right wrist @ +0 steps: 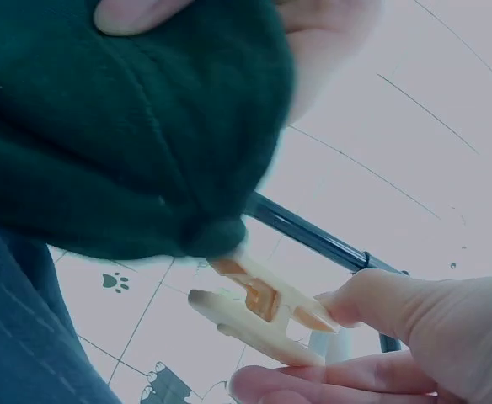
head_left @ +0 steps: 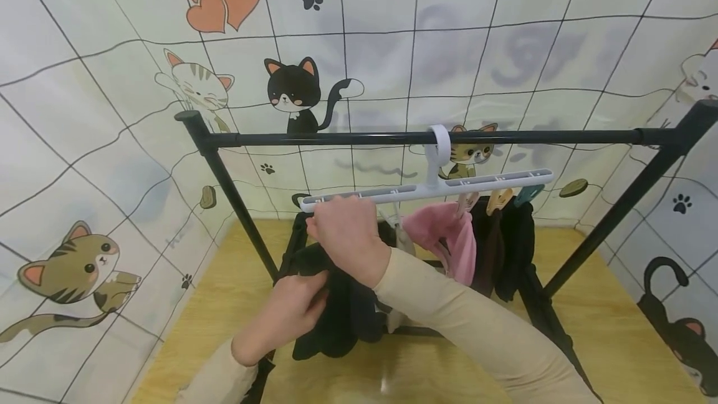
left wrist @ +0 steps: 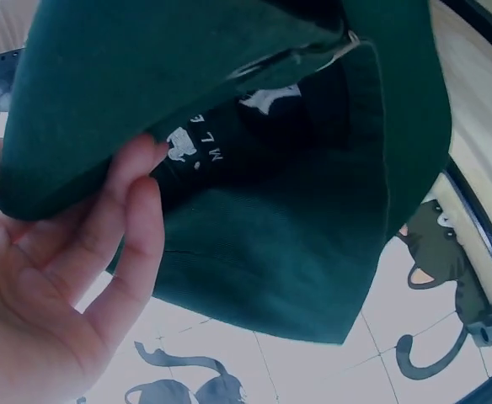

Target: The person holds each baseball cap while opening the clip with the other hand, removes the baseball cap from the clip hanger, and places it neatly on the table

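Observation:
Between my two hands hangs a dark green cloth hat (head_left: 331, 323), its inside marked with pale lettering and a small animal figure in the left wrist view. My left hand (head_left: 286, 310) grips the hat's edge, fingers curled at the fabric (left wrist: 271, 244). Higher up, my right hand (head_left: 353, 235) is at the left end of a white hanger (head_left: 426, 191). In the right wrist view, its thumb and fingers pinch the handles of a cream clothespin (right wrist: 259, 332). The pin's tips are spread, right at the hat's lower edge.
The hanger hooks over a black rack bar (head_left: 336, 139). Farther right on it hang a pink cloth (head_left: 443, 235) and dark pieces (head_left: 516, 242), held by coloured pegs. Slanted black legs (head_left: 611, 211) flank the work. Cat-patterned sheeting (head_left: 381, 67) surrounds the wood-look surface (head_left: 202, 304).

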`<state>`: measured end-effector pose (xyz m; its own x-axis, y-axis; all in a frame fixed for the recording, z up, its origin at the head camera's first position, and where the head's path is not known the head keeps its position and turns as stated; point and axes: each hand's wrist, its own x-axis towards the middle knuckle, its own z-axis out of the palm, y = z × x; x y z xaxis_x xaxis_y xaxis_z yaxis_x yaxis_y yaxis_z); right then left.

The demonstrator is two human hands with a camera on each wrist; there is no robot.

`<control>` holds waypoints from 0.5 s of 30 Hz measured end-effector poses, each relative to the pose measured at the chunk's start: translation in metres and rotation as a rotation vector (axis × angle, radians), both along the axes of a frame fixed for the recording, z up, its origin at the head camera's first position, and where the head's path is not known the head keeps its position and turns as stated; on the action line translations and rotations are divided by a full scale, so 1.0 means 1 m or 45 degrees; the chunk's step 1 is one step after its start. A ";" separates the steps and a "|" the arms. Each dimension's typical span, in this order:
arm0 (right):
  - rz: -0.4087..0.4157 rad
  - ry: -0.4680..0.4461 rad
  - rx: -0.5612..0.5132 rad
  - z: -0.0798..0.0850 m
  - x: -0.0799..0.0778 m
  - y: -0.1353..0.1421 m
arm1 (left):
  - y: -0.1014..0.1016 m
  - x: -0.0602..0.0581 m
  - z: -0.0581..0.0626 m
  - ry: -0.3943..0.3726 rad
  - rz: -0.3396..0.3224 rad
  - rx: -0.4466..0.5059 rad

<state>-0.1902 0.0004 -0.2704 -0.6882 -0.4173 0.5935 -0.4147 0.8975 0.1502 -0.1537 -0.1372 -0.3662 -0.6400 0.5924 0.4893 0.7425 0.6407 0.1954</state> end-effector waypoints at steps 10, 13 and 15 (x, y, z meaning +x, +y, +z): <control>0.021 0.128 -0.073 0.008 0.001 0.003 | -0.028 -0.005 -0.018 -0.289 -0.017 0.305; 0.029 0.195 -0.080 0.008 0.001 0.003 | -0.036 -0.006 -0.022 -0.334 -0.017 0.381; 0.039 0.232 -0.094 0.007 0.002 0.003 | -0.041 -0.008 -0.024 -0.354 -0.051 0.426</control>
